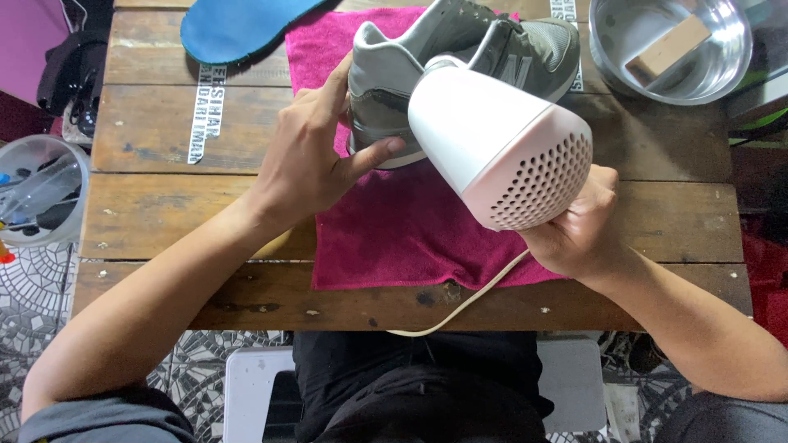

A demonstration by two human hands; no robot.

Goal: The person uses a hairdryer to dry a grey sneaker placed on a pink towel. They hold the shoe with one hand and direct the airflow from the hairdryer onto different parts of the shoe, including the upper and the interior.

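Note:
A grey sneaker [460, 49] lies on a magenta towel [394, 230] spread over a wooden table [164, 213]. My left hand [316, 156] grips the sneaker's heel end, thumb pressed against its sole edge. My right hand [579, 226] holds a white hair dryer [492, 143] by its handle, the nozzle aimed at the shoe's heel and the perforated rear grille facing me. Its white cord [468, 299] trails off the table's front edge.
A blue insole [234, 29] lies at the table's back left. A steel bowl [669, 45] holding a tan block stands at the back right. A clear plastic container [37, 193] with tools sits on the tiled floor at the left. A white stool is under me.

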